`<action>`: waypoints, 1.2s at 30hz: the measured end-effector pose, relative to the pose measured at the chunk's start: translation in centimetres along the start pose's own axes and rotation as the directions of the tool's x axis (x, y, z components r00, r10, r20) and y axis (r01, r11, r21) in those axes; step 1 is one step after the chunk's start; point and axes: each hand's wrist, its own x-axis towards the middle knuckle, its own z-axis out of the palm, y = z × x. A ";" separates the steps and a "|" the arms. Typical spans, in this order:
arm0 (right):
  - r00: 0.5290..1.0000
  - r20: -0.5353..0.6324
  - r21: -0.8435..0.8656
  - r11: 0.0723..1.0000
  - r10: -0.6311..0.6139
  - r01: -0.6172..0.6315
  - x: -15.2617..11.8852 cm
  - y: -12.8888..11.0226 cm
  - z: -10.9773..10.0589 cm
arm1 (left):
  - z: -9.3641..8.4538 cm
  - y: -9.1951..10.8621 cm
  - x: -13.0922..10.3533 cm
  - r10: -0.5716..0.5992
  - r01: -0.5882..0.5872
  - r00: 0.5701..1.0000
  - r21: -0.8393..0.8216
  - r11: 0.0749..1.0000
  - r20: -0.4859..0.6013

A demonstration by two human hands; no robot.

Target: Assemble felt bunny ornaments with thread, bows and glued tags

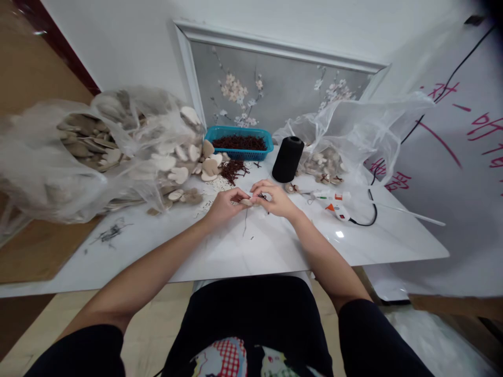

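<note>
My left hand [226,207] is closed in a pinch on a small beige felt piece [246,202] above the white table. Close against it, my right hand [277,200] also pinches at the piece, with its fingertips meeting those of the left. A dark thread [245,222] hangs down from the piece, and a dark loop [263,197] shows by the right fingers. Behind the hands lies a pile of brown bows [232,172] beside small pale bits [218,184]. A black thread cone [288,159] stands upright just beyond my right hand.
Plastic bags of beige felt shapes [88,144] spill over the left side. At the back sits a blue basket [269,140] of brown bows. To the right are another bag [353,131], a corded white glue gun [341,211] and finished-looking pieces [325,178]. Thread scraps [112,232] lie left.
</note>
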 end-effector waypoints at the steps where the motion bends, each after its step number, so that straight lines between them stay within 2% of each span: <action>1: 1.000 0.013 0.013 1.000 0.025 -0.025 0.0 0.0 -0.1 | 0.0 0.0 0.0 0.006 -0.006 1.000 -0.007 1.000 0.002; 6: 0.977 0.069 0.045 0.977 0.203 -0.206 0.0 -0.1 -0.6 | 0.0 0.3 -0.3 0.165 -0.165 0.982 -0.014 0.986 0.088; 12: 0.974 0.072 0.062 0.974 0.213 -0.218 -0.1 -0.5 -1.2 | 0.2 1.0 -0.6 0.361 -0.363 0.931 0.047 0.931 0.049; 17: 0.992 0.095 0.110 0.989 0.085 -0.095 -0.2 -1.6 -2.0 | 0.0 1.2 -0.5 0.335 -0.337 0.941 0.093 0.937 0.038; 21: 0.995 0.104 0.141 0.990 0.009 -0.024 -0.3 -1.7 -1.7 | 0.0 1.0 -0.5 0.349 -0.350 0.937 0.065 0.935 0.017; 23: 0.995 0.098 0.141 0.989 0.023 -0.037 -0.3 -1.5 -1.4 | 0.1 0.8 -0.6 0.349 -0.349 0.937 0.060 0.935 0.024; 28: 0.978 0.148 0.100 0.981 0.149 -0.165 -0.3 -1.4 -1.5 | 0.1 0.7 -0.7 0.320 -0.321 0.947 0.038 0.946 0.032; 32: 0.972 0.163 0.102 0.977 0.167 -0.185 -0.2 -1.7 -1.5 | -0.1 0.6 -0.8 0.304 -0.303 0.952 -0.019 0.953 0.037; 36: 0.964 0.180 0.164 0.960 0.195 -0.225 -0.3 -1.7 -1.3 | -0.2 0.4 -1.0 0.356 -0.358 0.933 0.022 0.933 0.054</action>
